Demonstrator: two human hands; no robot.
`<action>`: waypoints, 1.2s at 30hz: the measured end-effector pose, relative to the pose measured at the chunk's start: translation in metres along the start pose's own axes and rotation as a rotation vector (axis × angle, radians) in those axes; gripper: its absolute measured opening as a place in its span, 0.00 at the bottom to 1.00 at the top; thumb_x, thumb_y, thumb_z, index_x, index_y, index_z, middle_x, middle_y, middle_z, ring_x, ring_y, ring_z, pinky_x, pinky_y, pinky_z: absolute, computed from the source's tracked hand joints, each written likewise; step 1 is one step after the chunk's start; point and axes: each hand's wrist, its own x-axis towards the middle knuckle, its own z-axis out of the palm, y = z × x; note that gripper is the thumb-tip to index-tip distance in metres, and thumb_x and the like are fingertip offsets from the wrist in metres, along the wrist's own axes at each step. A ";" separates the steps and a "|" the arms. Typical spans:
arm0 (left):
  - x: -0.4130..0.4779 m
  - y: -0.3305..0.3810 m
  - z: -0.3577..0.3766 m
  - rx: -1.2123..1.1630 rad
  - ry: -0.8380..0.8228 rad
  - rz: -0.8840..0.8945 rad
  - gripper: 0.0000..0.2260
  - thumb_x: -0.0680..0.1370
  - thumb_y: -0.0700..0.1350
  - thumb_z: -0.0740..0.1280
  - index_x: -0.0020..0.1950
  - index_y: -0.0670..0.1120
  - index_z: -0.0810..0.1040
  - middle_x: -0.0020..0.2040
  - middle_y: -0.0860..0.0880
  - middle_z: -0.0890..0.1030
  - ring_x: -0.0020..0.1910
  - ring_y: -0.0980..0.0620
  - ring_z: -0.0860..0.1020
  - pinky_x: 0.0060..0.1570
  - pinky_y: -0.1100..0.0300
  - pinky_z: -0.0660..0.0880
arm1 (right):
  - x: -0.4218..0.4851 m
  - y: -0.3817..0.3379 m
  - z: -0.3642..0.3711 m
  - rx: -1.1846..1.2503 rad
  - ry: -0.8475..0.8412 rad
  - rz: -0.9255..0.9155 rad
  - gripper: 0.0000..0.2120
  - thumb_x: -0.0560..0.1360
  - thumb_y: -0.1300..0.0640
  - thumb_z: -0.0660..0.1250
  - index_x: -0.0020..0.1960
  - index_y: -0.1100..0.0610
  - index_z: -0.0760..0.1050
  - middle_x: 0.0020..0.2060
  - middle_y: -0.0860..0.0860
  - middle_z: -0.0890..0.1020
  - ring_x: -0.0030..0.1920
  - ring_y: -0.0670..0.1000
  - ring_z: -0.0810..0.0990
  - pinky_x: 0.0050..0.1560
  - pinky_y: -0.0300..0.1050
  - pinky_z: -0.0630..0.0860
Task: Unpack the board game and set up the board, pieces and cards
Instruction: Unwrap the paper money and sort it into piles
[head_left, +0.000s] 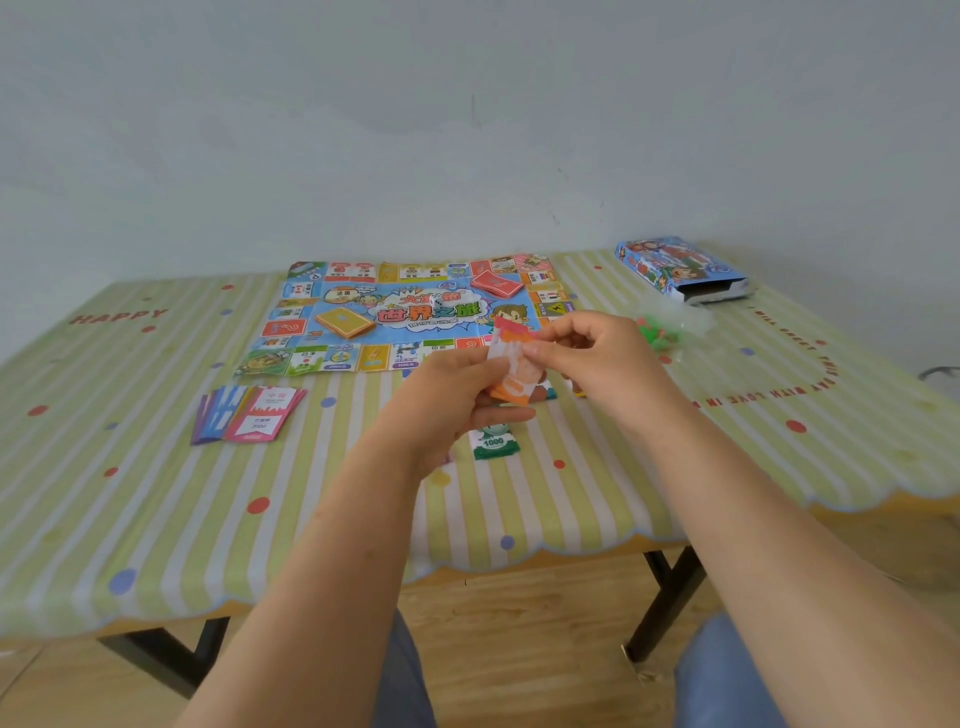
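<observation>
Orange paper notes (511, 364), one small bundle, were held just above the near edge of the board (400, 312). The left hand (457, 395) was curled round the bundle's lower part and the right hand (597, 353) pinched its top edge with thumb and fingers. Step judged: sorting the play money, with the setup well along. The next move probably called for peeling off or squaring the notes, then laying them beside the green stack (493, 441) on the near side of the board. Thin paper, so a light pinch was needed to avoid creasing. Count: one board, spread flat on the bench (156, 493); two card decks on the board, one orange (345, 322) and one red (496, 283); one die (438, 300) at the board's centre; one fan of cards (249, 414) near the board's near-left corner; one green stack marked 1000; one clear bag of green pieces (665, 327) right of the board, number unreadable; one open box (680, 270) beyond the board's far-right corner. Anything behind the hands could not be counted.
</observation>
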 end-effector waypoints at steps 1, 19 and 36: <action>0.000 -0.001 0.000 0.003 0.016 0.008 0.10 0.82 0.38 0.59 0.55 0.40 0.79 0.50 0.41 0.84 0.50 0.46 0.84 0.49 0.55 0.81 | 0.000 0.000 0.000 0.011 -0.004 0.009 0.05 0.71 0.54 0.75 0.43 0.54 0.81 0.35 0.52 0.79 0.32 0.45 0.72 0.36 0.42 0.70; 0.002 -0.003 -0.003 0.089 0.279 0.088 0.05 0.73 0.39 0.72 0.49 0.41 0.83 0.41 0.45 0.86 0.37 0.50 0.83 0.43 0.61 0.82 | -0.005 -0.005 -0.003 0.086 -0.046 0.055 0.05 0.71 0.58 0.75 0.43 0.59 0.82 0.32 0.48 0.81 0.29 0.45 0.73 0.30 0.36 0.71; 0.003 0.000 0.002 0.105 0.316 0.089 0.06 0.71 0.38 0.74 0.47 0.43 0.83 0.40 0.44 0.86 0.37 0.49 0.84 0.41 0.61 0.81 | -0.003 -0.004 -0.012 0.093 -0.119 0.040 0.04 0.70 0.61 0.75 0.43 0.57 0.81 0.35 0.53 0.82 0.30 0.47 0.75 0.29 0.39 0.72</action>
